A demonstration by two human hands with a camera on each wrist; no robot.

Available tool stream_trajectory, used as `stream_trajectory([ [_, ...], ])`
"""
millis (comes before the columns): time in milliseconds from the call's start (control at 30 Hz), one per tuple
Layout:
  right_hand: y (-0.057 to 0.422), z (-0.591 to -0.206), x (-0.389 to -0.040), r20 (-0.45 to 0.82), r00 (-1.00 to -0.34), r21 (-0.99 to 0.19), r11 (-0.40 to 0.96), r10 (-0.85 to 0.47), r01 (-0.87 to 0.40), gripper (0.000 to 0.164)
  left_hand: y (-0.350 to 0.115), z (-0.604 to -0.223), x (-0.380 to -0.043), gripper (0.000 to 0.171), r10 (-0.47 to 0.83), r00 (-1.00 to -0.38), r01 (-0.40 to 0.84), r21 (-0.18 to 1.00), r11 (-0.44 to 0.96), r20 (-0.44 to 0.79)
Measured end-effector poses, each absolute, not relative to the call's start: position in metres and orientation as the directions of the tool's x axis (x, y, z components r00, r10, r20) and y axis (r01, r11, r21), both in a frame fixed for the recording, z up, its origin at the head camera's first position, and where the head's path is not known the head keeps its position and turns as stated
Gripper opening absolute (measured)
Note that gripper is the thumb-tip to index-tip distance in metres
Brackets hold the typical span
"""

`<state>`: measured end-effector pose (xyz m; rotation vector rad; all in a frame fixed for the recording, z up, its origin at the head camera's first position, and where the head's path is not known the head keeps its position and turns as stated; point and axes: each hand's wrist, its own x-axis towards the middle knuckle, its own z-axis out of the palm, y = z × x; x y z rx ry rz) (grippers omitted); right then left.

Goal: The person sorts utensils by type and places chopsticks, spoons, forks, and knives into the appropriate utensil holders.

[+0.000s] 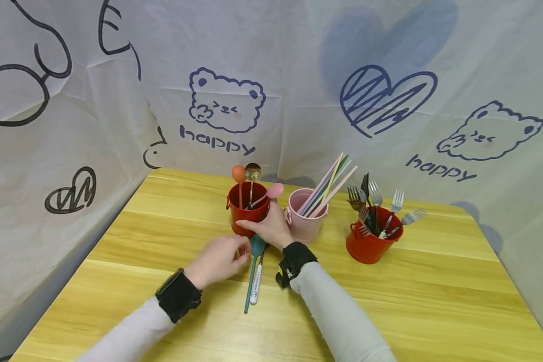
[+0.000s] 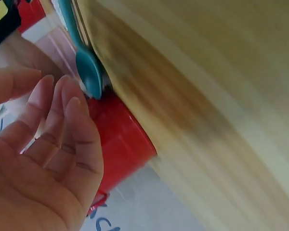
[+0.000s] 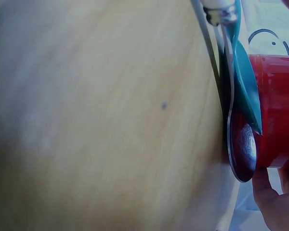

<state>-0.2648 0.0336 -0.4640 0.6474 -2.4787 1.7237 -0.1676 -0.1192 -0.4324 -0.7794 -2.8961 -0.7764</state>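
My right hand holds the left red bucket by its side, with the thumb across the front. In that bucket stand an orange spoon, a metal ladle-like spoon and a pink spoon leaning right. Just in front of it lie a teal spoon and a metal spoon with a white handle, bowls toward the bucket. My left hand hovers left of the teal spoon. Its fingers are loosely curled and hold nothing in the left wrist view.
A pink bucket with several coloured sticks stands close to the right of my right hand. Farther right is another red bucket full of forks. A drawn-on white cloth hangs behind the wooden table.
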Motion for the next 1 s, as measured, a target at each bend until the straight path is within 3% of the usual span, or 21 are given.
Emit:
stream_trajectory([
  [367,0.033,-0.463,-0.264,0.238,-0.929,-0.891,0.317,-0.285,-0.326,0.088,-0.105,-0.444,-0.164,0.004,0.550,-0.830,0.530,0.432,0.729,0.091],
  [1000,0.033,-0.464,-0.264,0.267,-0.919,-0.888,0.297,-0.290,-0.352,0.086,-0.112,-0.448,-0.160,0.011,0.570,-0.821,0.531,0.413,0.740,0.034],
])
